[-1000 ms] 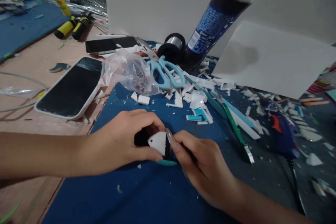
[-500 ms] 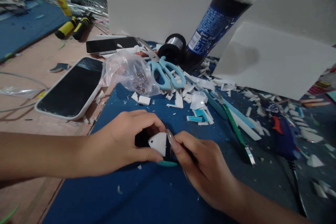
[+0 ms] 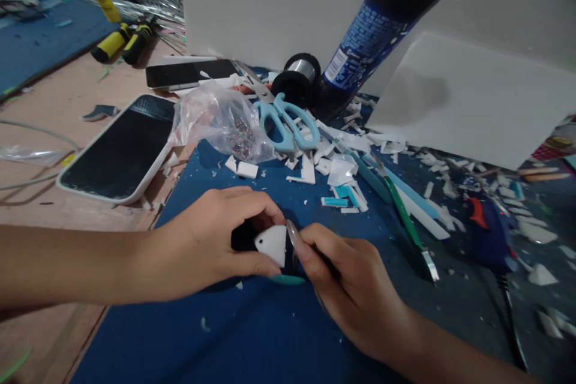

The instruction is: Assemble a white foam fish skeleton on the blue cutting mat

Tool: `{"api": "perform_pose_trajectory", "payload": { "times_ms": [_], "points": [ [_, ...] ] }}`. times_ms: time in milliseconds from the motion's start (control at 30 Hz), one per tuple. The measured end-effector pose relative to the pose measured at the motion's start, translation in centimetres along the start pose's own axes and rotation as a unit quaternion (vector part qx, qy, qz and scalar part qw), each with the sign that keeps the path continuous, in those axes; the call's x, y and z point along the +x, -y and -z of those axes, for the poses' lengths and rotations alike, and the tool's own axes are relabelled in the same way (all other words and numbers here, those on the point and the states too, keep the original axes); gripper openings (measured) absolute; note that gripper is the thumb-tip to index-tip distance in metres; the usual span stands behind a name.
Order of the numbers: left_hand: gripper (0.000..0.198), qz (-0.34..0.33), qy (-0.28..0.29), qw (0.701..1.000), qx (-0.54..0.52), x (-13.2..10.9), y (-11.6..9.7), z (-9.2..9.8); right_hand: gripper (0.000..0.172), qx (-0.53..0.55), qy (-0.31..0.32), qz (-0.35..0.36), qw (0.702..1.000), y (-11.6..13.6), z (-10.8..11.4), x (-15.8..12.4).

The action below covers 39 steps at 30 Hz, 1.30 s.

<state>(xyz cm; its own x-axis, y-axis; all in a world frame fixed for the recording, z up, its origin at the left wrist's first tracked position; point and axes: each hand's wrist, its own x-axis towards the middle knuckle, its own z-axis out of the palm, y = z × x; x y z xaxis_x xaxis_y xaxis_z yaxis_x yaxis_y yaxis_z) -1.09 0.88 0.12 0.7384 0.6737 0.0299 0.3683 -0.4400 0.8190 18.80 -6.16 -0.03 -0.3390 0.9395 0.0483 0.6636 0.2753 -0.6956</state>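
Really, almost nothing has changed in the last second. The left grip is closed around the white piece, thumb on the near side and fingers curled on the far side, just like a moment ago. That piece sits in the mouth of the left grip, its pointy end facing back to the palm, with a little black dot near the point. Next comes a dark band, between the white piece and the right grip, and a teal bit peeks out just beside the left thumb. The right grip is bunched up, with a long nail close to the dark band; I cannot tell if it holds anything, because its inside is hidden. Only the view has slid a tiny bit, so the tilted bottle, well past both grips, looks a little shifted. To me, this means a slow, careful part of the work, with the left grip keeping the piece still. Both grips are over the blue mat. Past them are the blue scissors, and a green tool lies off to the right of the right grip
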Motion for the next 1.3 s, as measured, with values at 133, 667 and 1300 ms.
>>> {"api": "perform_pose_trajectory", "payload": {
  "times_ms": [133,667,1300],
  "points": [
    [0.026,0.0,0.001,1.0,0.003,-0.08,-0.02,0.02,0.027,0.002,0.003,-0.005,1.0,0.15,0.05,0.05],
    [0.026,0.01,0.009,1.0,0.003,0.03,-0.15,0.06,0.026,0.014,0.017,-0.028,0.999,0.31,0.15,0.06],
    [0.025,0.017,0.017,1.0,-0.005,0.04,-0.14,0.06,0.028,0.008,0.009,-0.014,1.0,0.21,0.04,-0.07]
  ]
}}
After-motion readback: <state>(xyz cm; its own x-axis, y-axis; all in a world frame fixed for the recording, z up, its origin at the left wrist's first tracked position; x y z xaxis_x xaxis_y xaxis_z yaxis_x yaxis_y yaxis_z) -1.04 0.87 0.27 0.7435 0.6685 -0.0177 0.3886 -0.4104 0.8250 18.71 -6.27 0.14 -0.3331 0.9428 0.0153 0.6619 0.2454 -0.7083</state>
